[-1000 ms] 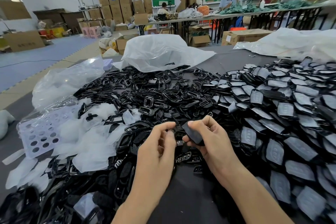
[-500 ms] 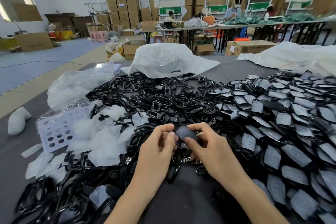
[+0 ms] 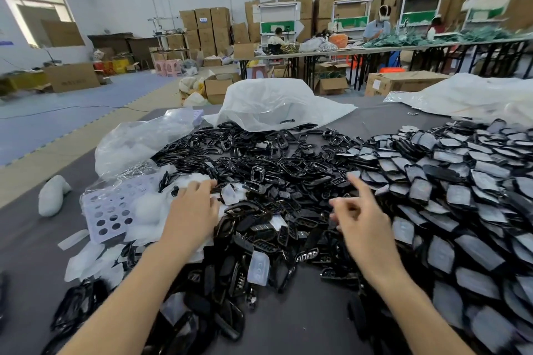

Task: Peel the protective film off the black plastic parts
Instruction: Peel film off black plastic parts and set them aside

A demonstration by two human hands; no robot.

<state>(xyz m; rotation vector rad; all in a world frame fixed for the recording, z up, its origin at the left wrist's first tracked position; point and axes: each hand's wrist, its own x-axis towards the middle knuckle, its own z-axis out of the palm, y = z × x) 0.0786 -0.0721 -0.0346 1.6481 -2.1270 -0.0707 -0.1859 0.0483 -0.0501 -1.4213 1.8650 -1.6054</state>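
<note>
Hovering apart above the grey worktop (image 3: 302, 323), both hands hold nothing that shows. The left hand (image 3: 191, 212) has its fingers (image 3: 202, 186) loosely stretched over the white film scraps (image 3: 144, 210) at nine o'clock. The right hand (image 3: 362, 223) points its index finger toward two o'clock, with the other fingers slackly curled. On that side, from one to five o'clock, lies a broad heap of filmed parts (image 3: 450, 199), their faces grey and matte under the film. At twelve o'clock a glossy tangle of bare parts (image 3: 259, 158) spreads out and runs down toward six o'clock; these are presumably the finished ones. Judged by the two heaps, a good share is peeled, yet about as many wait, so the job looks near its middle. The next piece probably comes from the filmed heap.
</note>
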